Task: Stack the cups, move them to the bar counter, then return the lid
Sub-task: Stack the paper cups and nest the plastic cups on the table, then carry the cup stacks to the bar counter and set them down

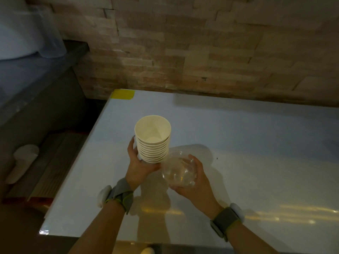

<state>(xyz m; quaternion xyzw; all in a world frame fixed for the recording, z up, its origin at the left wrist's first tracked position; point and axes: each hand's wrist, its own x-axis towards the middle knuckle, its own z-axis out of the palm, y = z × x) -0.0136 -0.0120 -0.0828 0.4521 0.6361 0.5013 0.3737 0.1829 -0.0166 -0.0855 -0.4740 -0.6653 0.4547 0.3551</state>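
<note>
The left hand is wrapping its grip around the lower part of the stack of paper cups, holding it upright above the white worktop, toward the left edge. The right hand is cupping the clear plastic lid, touching the stack's right side.

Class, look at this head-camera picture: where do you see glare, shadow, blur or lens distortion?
Head view: dim overall; warm streaks of glare on the white table at lower right; soft shadows beneath the cup stack and clear lid; left hand and right hand fairly sharp, brick wall soft; wide-angle bending at the edges.
</note>
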